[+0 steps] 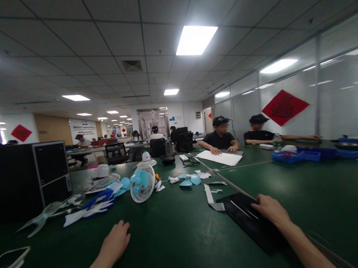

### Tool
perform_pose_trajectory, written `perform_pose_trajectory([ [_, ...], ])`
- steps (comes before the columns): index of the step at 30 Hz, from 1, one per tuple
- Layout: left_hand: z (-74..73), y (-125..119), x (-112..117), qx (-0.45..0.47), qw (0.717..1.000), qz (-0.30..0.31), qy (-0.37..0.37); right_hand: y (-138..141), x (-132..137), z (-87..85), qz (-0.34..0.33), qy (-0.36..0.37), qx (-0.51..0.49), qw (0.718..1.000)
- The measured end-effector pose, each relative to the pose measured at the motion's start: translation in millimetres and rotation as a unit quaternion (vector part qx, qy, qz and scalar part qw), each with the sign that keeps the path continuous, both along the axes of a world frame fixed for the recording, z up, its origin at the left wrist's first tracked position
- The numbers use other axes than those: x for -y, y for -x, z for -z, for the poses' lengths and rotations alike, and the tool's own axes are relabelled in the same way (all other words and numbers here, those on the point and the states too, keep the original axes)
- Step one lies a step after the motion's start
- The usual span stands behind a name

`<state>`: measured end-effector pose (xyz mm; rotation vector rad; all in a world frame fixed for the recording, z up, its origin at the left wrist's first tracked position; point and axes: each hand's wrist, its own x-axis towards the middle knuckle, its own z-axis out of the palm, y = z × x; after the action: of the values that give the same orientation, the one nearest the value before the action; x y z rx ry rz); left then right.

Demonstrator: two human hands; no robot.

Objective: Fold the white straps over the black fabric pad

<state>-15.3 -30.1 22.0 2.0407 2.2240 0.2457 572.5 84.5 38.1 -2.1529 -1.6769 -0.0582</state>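
Observation:
My right hand (pixel 271 210) has its fingers closed on the upper right edge of a black, glossy, flat sheet (pixel 243 216) lying aslant on the green table (pixel 178 238). Whether the sheet is a bag or a folder I cannot tell. Pale flat strips (pixel 210 194) lie against its upper left corner. My left hand (pixel 116 239) rests on the table to the left, fingers slightly bent and holding nothing. Beyond it stands a small fan (pixel 142 184) with a white cage and light blue blades.
Blue-white gloves (pixel 94 206), a loose fan blade (pixel 189 179) and a computer case (pixel 53 168) occupy the left and middle. Blue trays (pixel 288 156) stand far right. Across the table, a person's hands (pixel 216 150) touch white sheets (pixel 224 157); another person sits beside them. A phone-like device (pixel 10 261) lies near left.

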Motion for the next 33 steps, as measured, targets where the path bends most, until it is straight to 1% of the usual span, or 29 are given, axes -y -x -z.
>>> perform_pose_trajectory([
  [3,0.8,0.1,0.0,-0.012,1.000,0.001,0.005,-7.3,6.5,3.6,-0.009,0.028,-0.019,0.999],
  [6,3.3,0.3,-1.6,-0.027,1.000,-0.001,-0.004,-2.6,13.3,-0.7,-0.023,0.052,-0.025,0.998],
  [10,5.6,0.8,-3.8,-0.026,1.000,-0.002,-0.011,0.1,19.2,-6.5,-0.016,0.047,-0.029,0.998],
  [13,6.3,3.3,-5.0,-0.014,1.000,0.001,-0.002,-6.3,23.1,-9.6,0.012,0.041,-0.041,0.998],
  [15,7.0,5.4,-5.6,-0.009,1.000,0.003,-0.001,-12.6,25.8,-12.4,0.042,0.020,-0.040,0.998],
  [17,7.3,6.1,-5.6,-0.008,1.000,0.007,-0.005,-17.0,27.9,-15.6,0.070,-0.020,-0.035,0.997],
  [19,6.3,4.8,-4.4,-0.008,1.000,0.009,-0.009,-16.5,28.4,-18.6,0.077,-0.063,-0.042,0.994],
  [20,5.1,3.4,-3.4,-0.008,1.000,0.007,-0.010,-13.5,28.1,-19.7,0.070,-0.084,-0.052,0.993],
  [22,2.0,0.0,-1.0,-0.005,1.000,0.000,-0.013,-0.9,27.1,-21.0,0.021,-0.114,-0.085,0.990],
  [25,-2.0,-3.3,1.7,0.001,1.000,-0.003,-0.020,34.8,28.9,-21.9,-0.104,-0.128,-0.138,0.977],
  [27,-3.2,-3.5,2.1,0.010,1.000,-0.005,-0.019,67.3,35.0,-23.0,-0.196,-0.113,-0.147,0.963],
  [29,-3.3,-2.7,1.8,0.021,1.000,-0.008,-0.016,102.9,44.4,-25.0,-0.295,-0.088,-0.131,0.942],
  [31,-2.7,-2.0,1.2,0.026,0.999,-0.010,-0.016,137.7,54.2,-27.0,-0.364,-0.055,-0.108,0.923],
  [33,-1.9,-1.9,0.7,0.025,0.999,-0.009,-0.017,169.0,61.5,-28.0,-0.418,-0.027,-0.081,0.905],
])
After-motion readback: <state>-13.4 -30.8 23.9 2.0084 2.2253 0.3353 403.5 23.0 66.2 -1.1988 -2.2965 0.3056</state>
